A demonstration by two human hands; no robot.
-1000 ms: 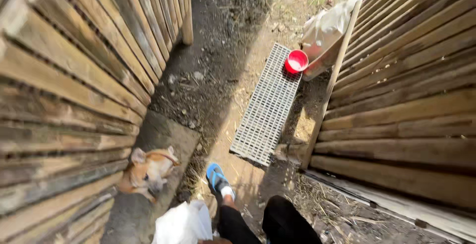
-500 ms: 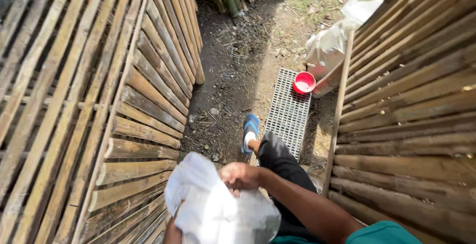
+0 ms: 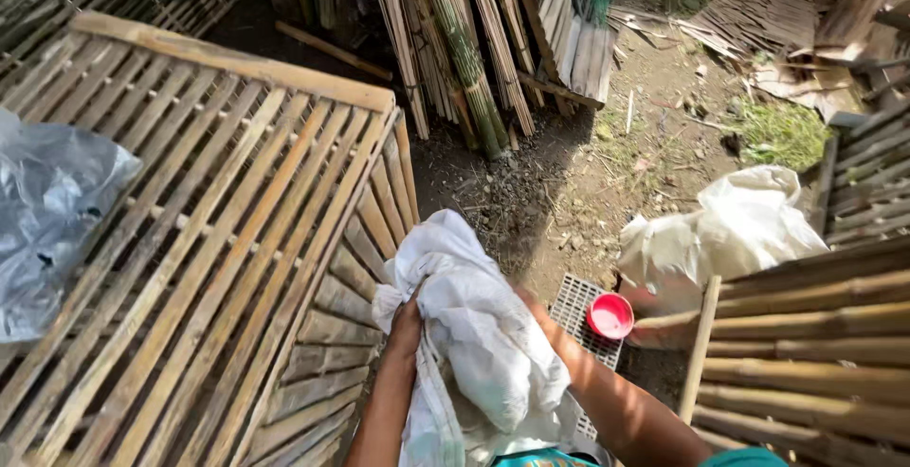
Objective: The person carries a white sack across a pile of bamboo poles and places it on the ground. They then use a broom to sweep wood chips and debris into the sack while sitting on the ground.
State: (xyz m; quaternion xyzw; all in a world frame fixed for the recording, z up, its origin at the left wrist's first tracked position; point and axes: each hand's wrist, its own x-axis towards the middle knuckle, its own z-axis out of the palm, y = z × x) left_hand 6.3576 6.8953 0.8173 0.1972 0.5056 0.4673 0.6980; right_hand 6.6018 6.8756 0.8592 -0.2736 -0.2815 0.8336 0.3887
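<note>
White sack [image 3: 474,334] is held up at the bottom centre of the head view, above the dirt path; it serves as the landmark below. Far left of the sack, a crumpled clear plastic sheet [image 3: 52,220] is seen lying on a slatted bamboo roof [image 3: 218,239]. At the sack's left edge, the left hand [image 3: 408,327] is closed on the cloth. The right hand is hidden behind the sack, with only the forearm [image 3: 607,401] visible, so its grip cannot be told. Beyond the sack, bamboo poles [image 3: 464,40] are stacked upright. Just right of the sack, a grey mesh grate [image 3: 578,308] lies on the ground with a red bowl [image 3: 609,315] on it; further right, a second pale sack [image 3: 730,230] is slumped beside a bamboo fence [image 3: 806,353]. The step in hand is judged to be carrying or gathering the sack. A secure two-handed hold and clear footing would be called for next.
</note>
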